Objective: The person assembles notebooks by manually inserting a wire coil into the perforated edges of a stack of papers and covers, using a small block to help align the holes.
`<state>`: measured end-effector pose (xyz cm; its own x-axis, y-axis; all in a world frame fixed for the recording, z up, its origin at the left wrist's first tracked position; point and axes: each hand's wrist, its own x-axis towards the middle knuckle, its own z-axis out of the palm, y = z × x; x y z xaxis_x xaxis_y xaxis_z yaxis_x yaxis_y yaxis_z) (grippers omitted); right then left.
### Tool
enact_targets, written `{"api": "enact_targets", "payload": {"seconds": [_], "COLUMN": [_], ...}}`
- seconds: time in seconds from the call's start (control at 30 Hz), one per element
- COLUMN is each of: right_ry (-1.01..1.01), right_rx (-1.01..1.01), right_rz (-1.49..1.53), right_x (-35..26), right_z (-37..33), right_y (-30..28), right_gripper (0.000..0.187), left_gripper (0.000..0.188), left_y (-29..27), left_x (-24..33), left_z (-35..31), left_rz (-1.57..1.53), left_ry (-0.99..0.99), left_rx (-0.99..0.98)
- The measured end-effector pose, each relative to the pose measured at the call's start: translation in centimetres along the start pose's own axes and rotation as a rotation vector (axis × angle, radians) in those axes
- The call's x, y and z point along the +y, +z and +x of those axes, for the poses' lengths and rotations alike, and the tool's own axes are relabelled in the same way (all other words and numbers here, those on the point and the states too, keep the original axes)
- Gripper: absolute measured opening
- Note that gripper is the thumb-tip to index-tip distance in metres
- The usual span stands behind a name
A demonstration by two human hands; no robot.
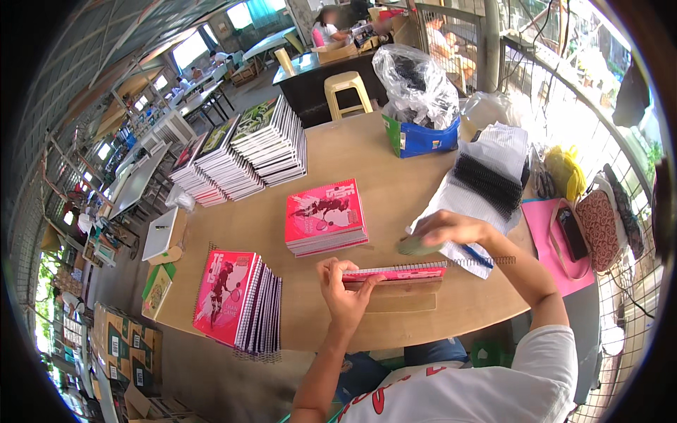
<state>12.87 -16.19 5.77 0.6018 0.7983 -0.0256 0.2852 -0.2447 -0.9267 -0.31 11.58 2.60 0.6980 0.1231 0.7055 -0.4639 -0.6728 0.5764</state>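
Observation:
My left hand (345, 289) is closed on a pink-covered notebook (395, 273), which stands on its edge near the table's front. A black spiral coil (483, 261) runs along its upper edge and sticks out far past its right end. Beneath it lies a flat wooden piece (402, 303). My right hand (451, 231) is smeared by motion, its fingers over a dull green rounded object (417, 245); whether they grip it is unclear. A stack of pink notebooks (324, 215) sits ahead of my left hand. More spiral-bound pink notebooks (229, 296) are piled at the left.
Tall book stacks (268, 141) stand at the far left edge. Loose black coils (486, 185) lie on white wrapping at the right, near a blue box (427, 137) with a plastic bag. A phone (571, 233) and patterned pouch (599, 225) are at the far right.

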Motion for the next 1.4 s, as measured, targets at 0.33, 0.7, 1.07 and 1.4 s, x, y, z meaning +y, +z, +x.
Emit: {"api": "enact_targets", "payload": {"seconds": [0.33,0.7,1.07,1.4], "right_ry": [0.001,-0.052,-0.160,0.122], "right_rx": [-0.102,-0.209,-0.084,-0.036], "right_rz": [-0.138,-0.107,0.120,-0.239], "right_x": [-2.6,-3.3,-1.9,-4.1], "right_z": [0.8,2.3,3.9,4.8], "right_y": [0.8,1.6,2.7,3.1], "right_gripper": [0.069,0.059,0.058,0.057], "left_gripper": [0.061,0.075,0.077,0.023], "left_y": [1.8,2.0,1.8,-1.3], "left_x": [1.0,0.3,0.5,-5.0], "left_z": [0.1,0.1,-0.4,-1.3], "left_rz": [-0.063,-0.099,-0.099,-0.741], "left_ry": [0.014,0.021,-0.031,-0.356], "left_rx": [-0.011,-0.016,-0.026,-0.174]}}
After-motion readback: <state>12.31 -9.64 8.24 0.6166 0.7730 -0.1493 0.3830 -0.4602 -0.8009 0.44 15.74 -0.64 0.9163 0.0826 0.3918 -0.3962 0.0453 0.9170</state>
